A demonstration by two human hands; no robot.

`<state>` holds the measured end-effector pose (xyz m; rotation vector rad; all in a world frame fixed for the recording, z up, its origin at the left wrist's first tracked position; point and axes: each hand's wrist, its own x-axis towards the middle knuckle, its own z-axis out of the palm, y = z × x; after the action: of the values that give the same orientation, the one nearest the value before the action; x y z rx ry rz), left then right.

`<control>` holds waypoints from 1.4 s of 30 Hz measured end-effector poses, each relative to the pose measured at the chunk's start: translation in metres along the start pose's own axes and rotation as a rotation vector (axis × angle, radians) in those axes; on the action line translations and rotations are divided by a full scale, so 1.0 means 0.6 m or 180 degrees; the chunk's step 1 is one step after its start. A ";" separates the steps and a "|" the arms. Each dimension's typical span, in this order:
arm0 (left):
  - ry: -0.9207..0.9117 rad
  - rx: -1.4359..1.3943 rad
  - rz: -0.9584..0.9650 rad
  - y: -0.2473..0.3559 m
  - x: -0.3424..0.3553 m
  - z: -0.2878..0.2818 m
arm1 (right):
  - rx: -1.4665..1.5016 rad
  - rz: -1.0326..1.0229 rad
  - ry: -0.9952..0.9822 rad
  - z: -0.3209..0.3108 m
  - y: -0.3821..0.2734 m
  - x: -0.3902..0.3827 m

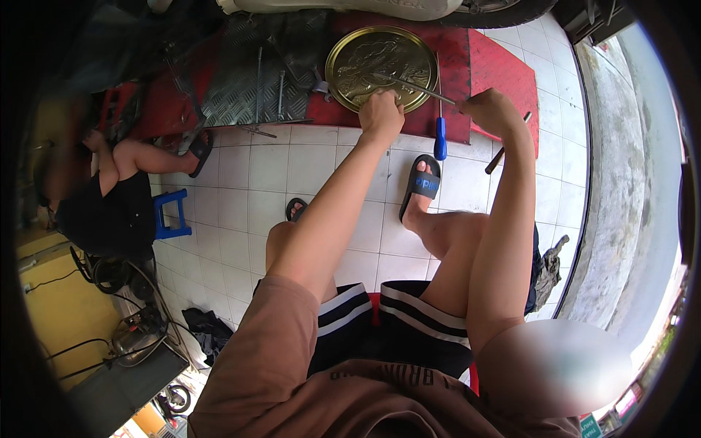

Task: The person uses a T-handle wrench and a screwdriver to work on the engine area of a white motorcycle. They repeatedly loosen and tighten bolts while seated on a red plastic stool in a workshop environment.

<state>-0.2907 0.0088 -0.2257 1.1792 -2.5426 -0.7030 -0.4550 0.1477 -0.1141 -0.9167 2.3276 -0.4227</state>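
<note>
A round gold-coloured metal tray [355,42] with a raised rim lies on the red work surface in front of me. My left hand [381,114] is over its near edge, fingers curled in; whatever they may hold is hidden. To the right, my right hand [491,112] grips what looks like a T-handle wrench [427,91]. Its thin metal shaft reaches left over the tray, while the dark crossbar shows on both sides of my wrist. Between my hands, a screwdriver with a blue handle [440,139] rests at the red surface's near edge, its blade pointing away.
Several metal tools, among them a wrench [281,95], lie on the dark tread plate [226,102] left of the tray. A motorcycle wheel [504,13] is beyond the red platform [504,80]. At left sits another person [102,197] near a blue stool [172,214].
</note>
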 end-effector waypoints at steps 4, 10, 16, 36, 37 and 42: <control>-0.0109 0.0265 0.0013 0.002 0.016 0.022 | 0.0043 -0.0028 0.0070 -0.019 -0.001 -0.001; -0.0051 -0.0423 -0.0188 -0.002 0.036 -0.004 | -0.0097 -0.0487 0.0569 -0.016 -0.019 0.010; -0.0013 -0.1903 0.0347 -0.010 -0.009 -0.184 | 0.0063 -0.0890 0.0825 -0.011 -0.041 0.008; 0.0579 -0.3193 -0.0510 -0.166 -0.006 -0.314 | -0.0101 -0.1382 0.1159 0.035 -0.144 0.013; 0.0584 -0.3108 -0.0487 -0.170 -0.005 -0.314 | -0.0096 -0.1397 0.1135 0.036 -0.144 0.014; 0.0227 -0.2521 -0.0211 -0.192 -0.004 -0.320 | -0.0291 -0.1501 0.1075 0.032 -0.138 0.013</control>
<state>-0.1350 -0.1148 -0.1227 0.9613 -1.8472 -1.4612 -0.4056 0.0821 -0.0920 -1.5513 2.4277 -0.7132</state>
